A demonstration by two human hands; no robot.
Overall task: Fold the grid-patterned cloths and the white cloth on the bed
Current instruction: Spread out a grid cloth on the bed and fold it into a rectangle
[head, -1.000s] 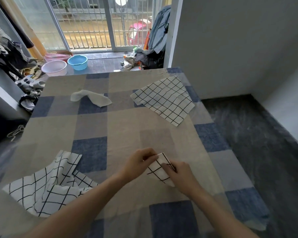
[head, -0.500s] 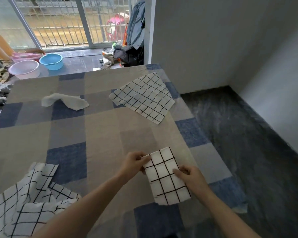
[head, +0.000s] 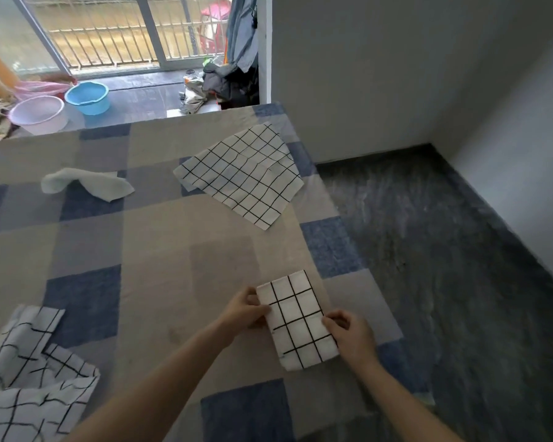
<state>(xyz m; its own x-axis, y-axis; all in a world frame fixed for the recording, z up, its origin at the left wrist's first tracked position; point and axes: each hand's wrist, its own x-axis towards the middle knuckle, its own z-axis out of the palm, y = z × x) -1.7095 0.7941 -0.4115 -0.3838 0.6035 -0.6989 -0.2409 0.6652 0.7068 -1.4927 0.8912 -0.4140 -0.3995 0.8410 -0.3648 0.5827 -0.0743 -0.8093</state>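
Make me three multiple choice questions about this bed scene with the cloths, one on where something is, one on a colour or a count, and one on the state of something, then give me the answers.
1. Where does the white cloth lie on the bed?
A. Far left part
B. Under the hands
C. Near right corner

2. How many grid-patterned cloths show on the bed?
A. One
B. Three
C. Five

3. What state is the grid cloth between the hands in?
A. Crumpled in a heap
B. Spread fully open
C. Folded into a small rectangle

Answers:
1. A: it sits far left, beyond the hands.
2. B: the spread grid cloth far right, the crumpled grid cloth near left, and the folded grid cloth.
3. C: it is a neat compact rectangle, the left hand and right hand gripping its edges.
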